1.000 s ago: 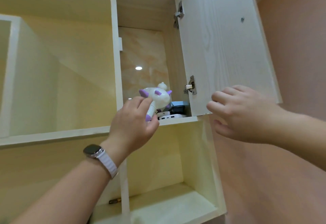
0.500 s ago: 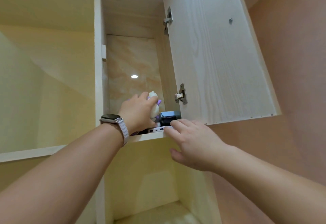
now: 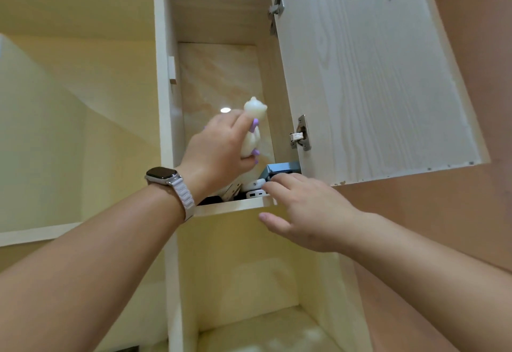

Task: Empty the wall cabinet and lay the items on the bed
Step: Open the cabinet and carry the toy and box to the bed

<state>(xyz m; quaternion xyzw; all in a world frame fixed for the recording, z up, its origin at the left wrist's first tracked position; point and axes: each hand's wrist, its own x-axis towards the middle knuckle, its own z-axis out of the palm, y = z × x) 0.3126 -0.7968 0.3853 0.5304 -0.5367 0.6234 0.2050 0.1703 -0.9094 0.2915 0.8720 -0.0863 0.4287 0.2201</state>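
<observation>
The wall cabinet (image 3: pixel 219 19) stands open above me, its door (image 3: pixel 368 74) swung out to the right. My left hand (image 3: pixel 219 152) grips a white toy figure with purple parts (image 3: pixel 253 127) and holds it above the shelf. My right hand (image 3: pixel 302 207) reaches over the shelf's front edge (image 3: pixel 235 206); its fingertips touch a white power bank (image 3: pixel 256 192) below a blue box (image 3: pixel 282 168). A dark item (image 3: pixel 210 200) and a small beige piece (image 3: pixel 232 191) also lie on the shelf, partly hidden by my left wrist.
An open compartment (image 3: pixel 249 282) lies below the shelf, and a wider open compartment (image 3: pixel 77 129) sits to the left. A pink wall (image 3: pixel 457 227) fills the right side. Metal hinges (image 3: pixel 300 132) stick out at the door's inner edge.
My left hand has lifted the white toy off the shelf. My right hand moved left and up from under the door to the items at the shelf's front edge.
</observation>
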